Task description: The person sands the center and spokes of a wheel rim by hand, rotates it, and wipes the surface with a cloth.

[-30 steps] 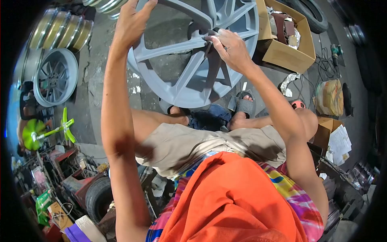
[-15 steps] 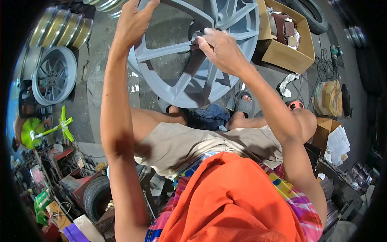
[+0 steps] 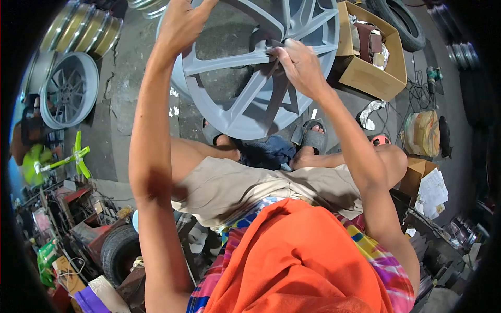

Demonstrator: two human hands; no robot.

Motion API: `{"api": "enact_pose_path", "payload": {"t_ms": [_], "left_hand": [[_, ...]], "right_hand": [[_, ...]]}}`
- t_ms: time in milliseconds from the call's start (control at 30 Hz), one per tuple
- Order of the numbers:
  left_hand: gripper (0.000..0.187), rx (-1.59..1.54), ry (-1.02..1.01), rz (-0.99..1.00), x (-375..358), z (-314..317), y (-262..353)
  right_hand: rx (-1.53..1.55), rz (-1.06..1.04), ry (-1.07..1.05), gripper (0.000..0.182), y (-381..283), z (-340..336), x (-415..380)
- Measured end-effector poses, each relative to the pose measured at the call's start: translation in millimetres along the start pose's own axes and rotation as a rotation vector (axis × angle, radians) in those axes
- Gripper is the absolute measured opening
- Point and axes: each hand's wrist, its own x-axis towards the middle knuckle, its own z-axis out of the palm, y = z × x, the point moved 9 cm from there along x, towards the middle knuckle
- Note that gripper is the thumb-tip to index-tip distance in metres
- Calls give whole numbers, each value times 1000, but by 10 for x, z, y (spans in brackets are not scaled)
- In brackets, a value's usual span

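Note:
A grey alloy wheel [image 3: 209, 67] with several spokes stands tilted in front of my legs, its top cut off by the frame edge. My left hand [image 3: 183, 23] grips the upper left of its outer rim; the fingertips run out of view. Near the hub, my right hand [image 3: 302, 67] is closed, thumb and fingers pinching a small dark sheet [image 3: 273, 46] that looks like sandpaper, against the inner end of a spoke. Pale dust coats the fingers of this hand. Beneath the wheel lies dark blue cloth [image 3: 269, 151], between my sandalled feet.
To the right stand a cardboard box [image 3: 373, 78] of scraps, a tyre [image 3: 399, 23], a power tool [image 3: 433, 75] with a tangled cord, and a round roll [image 3: 421, 133]. At left are another wheel [image 3: 70, 91], stacked rims [image 3: 83, 28], a green fan [image 3: 78, 154] and cluttered machinery.
My right hand has shifted slightly right and down along the spoke near the hub. The wheel and my left hand appear a little further right in view.

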Motion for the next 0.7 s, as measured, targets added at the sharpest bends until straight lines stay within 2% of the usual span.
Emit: {"api": "enact_pose_path", "payload": {"t_ms": [67, 167, 267, 333, 400, 533, 600, 700], "left_hand": [[49, -27, -8, -21, -10, 38, 26], [49, -25, -8, -12, 10, 46, 27], [49, 67, -17, 8, 11, 20, 27], [48, 17, -19, 32, 3, 24, 72], [47, -34, -44, 61, -46, 50, 91], [47, 7, -20, 84, 35, 99, 91], [47, 3, -31, 112, 29, 103, 115], [46, -15, -6, 51, 30, 80, 97]], "right_hand": [[4, -27, 31, 34, -124, 116, 37], [-140, 31, -94, 38, -167, 297, 224], [-134, -42, 21, 36, -21, 205, 62], [-119, -85, 16, 34, 44, -2, -46], [-205, 31, -171, 30, 199, -92, -125], [-214, -154, -6, 27, -88, -184, -91], [-199, -207, 23, 24, -153, -134, -44], [-178, -273, 36, 21, -288, -184, 47]]}}
